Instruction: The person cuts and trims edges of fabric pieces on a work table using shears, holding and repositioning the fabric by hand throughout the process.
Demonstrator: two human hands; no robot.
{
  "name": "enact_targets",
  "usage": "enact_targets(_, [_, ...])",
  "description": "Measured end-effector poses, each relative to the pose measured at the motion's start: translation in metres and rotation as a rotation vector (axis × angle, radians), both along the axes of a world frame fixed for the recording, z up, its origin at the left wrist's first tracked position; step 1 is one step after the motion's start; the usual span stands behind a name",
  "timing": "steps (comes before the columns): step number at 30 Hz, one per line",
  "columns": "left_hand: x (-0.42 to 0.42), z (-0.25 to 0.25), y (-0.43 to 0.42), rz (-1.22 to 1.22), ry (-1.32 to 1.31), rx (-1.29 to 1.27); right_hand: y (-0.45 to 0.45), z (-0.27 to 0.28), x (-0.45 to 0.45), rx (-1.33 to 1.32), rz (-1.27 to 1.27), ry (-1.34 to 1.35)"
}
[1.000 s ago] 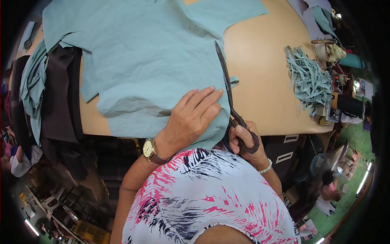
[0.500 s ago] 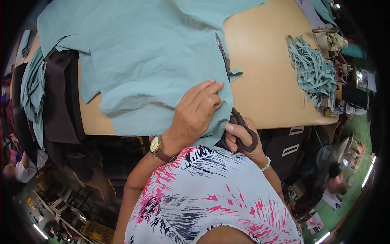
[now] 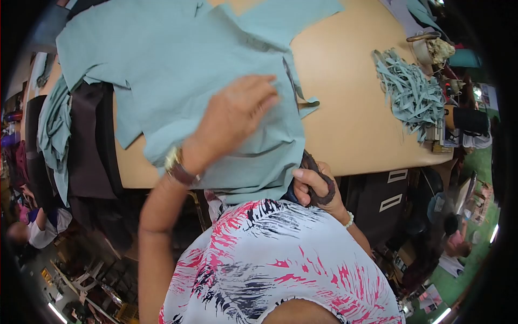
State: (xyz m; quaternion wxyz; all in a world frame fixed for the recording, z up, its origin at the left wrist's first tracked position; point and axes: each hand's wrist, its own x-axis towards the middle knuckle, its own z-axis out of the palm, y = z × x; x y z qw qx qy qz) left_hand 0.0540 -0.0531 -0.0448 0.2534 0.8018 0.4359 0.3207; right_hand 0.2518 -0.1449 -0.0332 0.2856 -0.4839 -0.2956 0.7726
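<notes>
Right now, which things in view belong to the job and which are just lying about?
In the job, apparently:
teal fabric
scissors, in the right hand
table

Lying about, apparently:
tangled teal strips, likely offcuts
dark cloth at the left

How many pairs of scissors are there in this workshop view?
I can make out 1: the dark scissors, with the handle in the right hand and the blades partly covered by the blue-green cloth. Others may be hidden in the clutter around the table.
</notes>
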Motion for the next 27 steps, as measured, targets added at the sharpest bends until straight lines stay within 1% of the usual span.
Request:
enact_targets(2, [-0.017, 0.0, 0.04, -0.031, 0.189, 0.147, 0.003, 0.005, -0.001, -0.047, -0.046, 0.043])
enact_targets(5, [-0.032, 0.0, 0.079, 0.167, 0.458, 0.424, 0.007, 0.008, 0.001, -0.107, -0.109, 0.104])
enact_targets(6, [-0.037, -0.002, 0.087, 0.238, 0.5, 0.351, 0.009, 0.008, 0.003, -0.132, -0.134, 0.118])
enact_targets(9, [-0.046, -0.024, 0.092, 0.367, 0.475, 0.164, 0.014, 0.01, 0.01, -0.174, -0.191, 0.15])
enact_targets(12, [-0.041, -0.039, 0.067, 0.494, 0.468, 0.299, 0.018, 0.009, 0.016, -0.199, -0.209, 0.149])
enact_targets(15, [-0.041, -0.041, 0.043, 0.604, 0.44, 0.276, 0.027, 0.004, 0.028, -0.163, -0.119, 0.119])
enact_targets(18, [-0.042, -0.041, 0.016, 0.691, 0.51, 0.218, 0.038, 0.003, 0.033, -0.146, -0.069, 0.087])
enact_targets(21, [-0.032, -0.02, -0.021, 0.6, 0.363, 0.098, 0.04, 0.002, 0.038, -0.117, -0.007, 0.067])
enact_targets(24, [-0.028, -0.008, -0.047, 0.372, 0.3, 0.108, 0.039, 0.002, 0.042, -0.105, 0.054, 0.021])
enact_targets(27, [-0.026, -0.008, -0.055, 0.202, 0.364, 0.144, 0.039, 0.004, 0.042, -0.099, 0.062, 0.016])
